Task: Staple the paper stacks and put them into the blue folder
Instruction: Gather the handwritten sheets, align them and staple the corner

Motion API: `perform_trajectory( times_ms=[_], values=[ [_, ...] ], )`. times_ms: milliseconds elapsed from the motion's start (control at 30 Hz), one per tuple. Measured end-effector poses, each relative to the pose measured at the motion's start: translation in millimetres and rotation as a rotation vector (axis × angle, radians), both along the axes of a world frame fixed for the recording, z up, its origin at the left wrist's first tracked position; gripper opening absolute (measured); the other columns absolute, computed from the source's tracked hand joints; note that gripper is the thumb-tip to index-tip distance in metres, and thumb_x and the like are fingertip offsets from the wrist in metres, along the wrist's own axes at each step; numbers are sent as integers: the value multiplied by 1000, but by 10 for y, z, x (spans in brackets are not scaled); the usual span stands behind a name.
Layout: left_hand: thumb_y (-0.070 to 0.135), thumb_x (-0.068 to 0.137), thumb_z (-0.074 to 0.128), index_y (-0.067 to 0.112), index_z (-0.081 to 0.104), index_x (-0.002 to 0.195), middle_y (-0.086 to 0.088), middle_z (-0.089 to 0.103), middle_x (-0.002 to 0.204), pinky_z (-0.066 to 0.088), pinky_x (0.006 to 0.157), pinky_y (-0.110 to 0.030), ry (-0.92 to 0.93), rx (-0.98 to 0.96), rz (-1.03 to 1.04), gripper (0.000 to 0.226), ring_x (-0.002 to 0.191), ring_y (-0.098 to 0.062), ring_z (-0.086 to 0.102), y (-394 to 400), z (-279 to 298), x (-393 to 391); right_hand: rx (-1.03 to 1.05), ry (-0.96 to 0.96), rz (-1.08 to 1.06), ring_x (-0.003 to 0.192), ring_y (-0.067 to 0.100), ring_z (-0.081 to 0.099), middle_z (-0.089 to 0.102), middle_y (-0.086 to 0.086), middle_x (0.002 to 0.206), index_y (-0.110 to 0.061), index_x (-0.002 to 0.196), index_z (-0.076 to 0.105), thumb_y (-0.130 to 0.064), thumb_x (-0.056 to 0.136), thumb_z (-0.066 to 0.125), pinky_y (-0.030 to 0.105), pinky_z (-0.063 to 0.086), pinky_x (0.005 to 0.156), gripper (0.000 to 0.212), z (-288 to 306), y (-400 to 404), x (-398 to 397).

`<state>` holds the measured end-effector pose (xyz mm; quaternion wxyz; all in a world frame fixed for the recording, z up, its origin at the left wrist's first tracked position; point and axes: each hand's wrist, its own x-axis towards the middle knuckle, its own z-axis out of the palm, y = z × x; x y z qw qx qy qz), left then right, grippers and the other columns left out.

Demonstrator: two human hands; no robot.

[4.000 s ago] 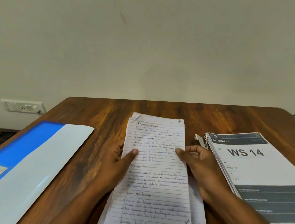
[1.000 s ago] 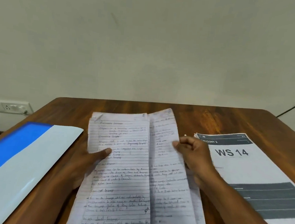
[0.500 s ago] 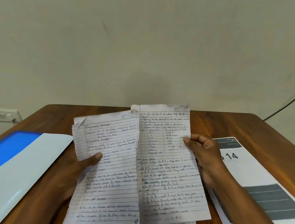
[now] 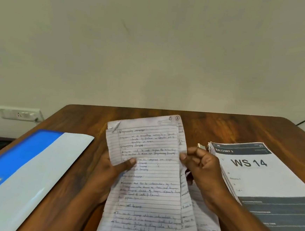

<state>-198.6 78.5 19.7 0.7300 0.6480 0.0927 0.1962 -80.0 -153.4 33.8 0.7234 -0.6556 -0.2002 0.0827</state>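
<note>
Wooden surface (image 4: 220, 126): left hand (image 4: 110, 174) and right hand (image 4: 201, 171) grip handwritten sheets (image 4: 150, 179); square edges before stapling.

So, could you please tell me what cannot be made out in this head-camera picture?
- Handwritten sheets: the writing is blurred; their lower part is cut off by the bottom edge.
- Small metal object: mostly hidden behind the right hand; whether it is the stapler is unclear.
- Blue folder: cut off by the left edge.
- Left hand: its fingers are hidden behind the sheets.
- Printed stack: small print is unreadable.
</note>
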Motion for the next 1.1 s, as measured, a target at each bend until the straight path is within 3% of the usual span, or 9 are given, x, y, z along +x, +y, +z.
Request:
perform_trajectory(
  times_ms=[100, 233, 433, 533, 600, 700, 800, 900, 1100],
  values=[
    [-7, 93, 67, 8, 61, 134, -14, 75, 126, 60, 96, -53, -1, 43, 32, 44, 118, -34, 72, -47, -33, 14, -18, 15, 25, 69, 36, 68, 80, 14, 89, -8, 109, 70, -8, 101, 62, 31, 52, 49, 11, 11, 33, -114],
    [-2, 92, 72, 14, 61, 133, -8, 77, 122, 63, 89, -50, 22, 77, 120, 45, 112, -30, 75, -72, -76, 42, -53, -21, 41, 92, 15, 77, 81, -1, 100, -12, 107, 72, -20, 107, 53, 18, 58, 71, 21, 24, 33, -161],
    [7, 88, 81, 38, 35, 151, 23, 62, 131, 59, 71, -13, 27, 196, 242, 84, 110, 2, 69, -120, -46, 69, -336, -186, 114, 105, 0, 71, 76, -19, 113, -28, 124, 65, -28, 108, 52, 25, 58, 91, 20, -62, 53, -196],
    [11, 86, 83, 30, 35, 156, 11, 63, 139, 61, 73, -19, 107, 159, 255, 87, 114, -10, 69, -89, -68, 91, -462, -319, 118, 109, -5, 66, 71, -21, 123, -29, 128, 61, -28, 109, 49, 23, 56, 94, 22, -166, 111, -272],
    [8, 88, 80, 27, 52, 144, 4, 74, 128, 64, 71, -25, 142, 52, 230, 65, 108, -20, 75, -32, -87, 97, -518, -317, 131, 87, -2, 67, 74, -13, 99, -27, 107, 62, -37, 109, 48, 27, 56, 78, 17, -133, 110, -256],
    [22, 86, 84, 34, 62, 131, 8, 77, 113, 64, 72, -29, 163, 79, 287, 51, 100, -17, 77, 44, -22, 76, -640, -351, -5, 69, -2, 64, 70, -12, 75, -32, 87, 62, -41, 105, 55, 23, 49, 65, 21, -22, -22, -25],
    [22, 91, 79, 37, 54, 127, 22, 65, 105, 57, 64, -17, 158, 78, 343, 46, 89, -1, 65, 140, 25, 31, -883, -400, -304, 85, 9, 70, 75, -14, 91, -32, 95, 66, -46, 96, 70, 34, 56, 75, 14, 46, -274, 262],
    [35, 90, 80, 36, 48, 140, 9, 65, 128, 57, 94, -41, 193, 127, 423, 60, 113, -18, 66, 351, 6, 1, -1118, -333, -407, 89, 19, 71, 70, -9, 95, -31, 101, 64, -54, 88, 76, 33, 51, 71, 28, 31, -448, 430],
    [45, 90, 78, 37, 45, 146, 3, 60, 146, 51, 107, -59, 232, 145, 505, 66, 126, -30, 63, 534, -17, 2, -833, -140, -336, 68, 13, 71, 76, -4, 87, -28, 91, 68, -34, 90, 80, 31, 58, 64, 13, -2, -380, 458]
  ],
)
